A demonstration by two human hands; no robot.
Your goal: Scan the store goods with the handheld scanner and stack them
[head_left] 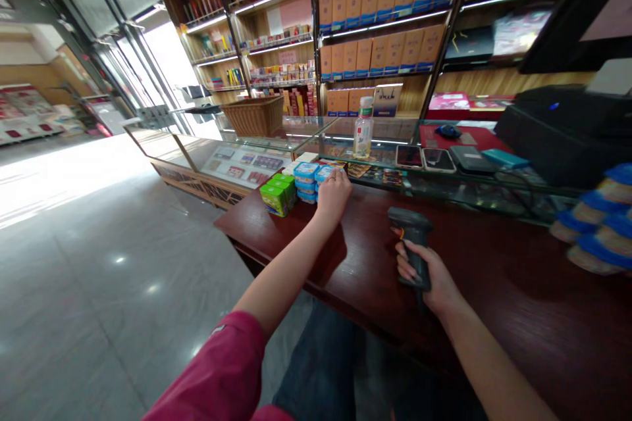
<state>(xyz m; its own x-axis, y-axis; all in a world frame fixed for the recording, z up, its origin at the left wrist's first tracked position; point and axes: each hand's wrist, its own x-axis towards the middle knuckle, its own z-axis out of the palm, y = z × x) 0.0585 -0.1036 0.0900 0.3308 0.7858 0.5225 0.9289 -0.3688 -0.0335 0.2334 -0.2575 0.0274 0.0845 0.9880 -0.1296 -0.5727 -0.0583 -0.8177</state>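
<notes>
Wrapped round its handle, my right hand (427, 273) holds a dark barcode scanner (409, 218) above the brown counter. My left hand (336, 194) reaches out to the far side of the counter, its fingers closed at a blue-lidded tub (323, 172); the hand covers part of that tub and of the stack under it. Just left of it stands another stack of blue-lidded tubs (305, 172). Green boxes (277, 196) sit beside the tubs, at the counter's left end.
The dark red-brown counter (365, 243) meets a glass display case behind it. On the glass stand a drink bottle (363, 128), phones (438, 160) and a wicker basket (253, 116). More blue-lidded containers (602, 237) are stacked at the right. Stocked shelves line the back wall.
</notes>
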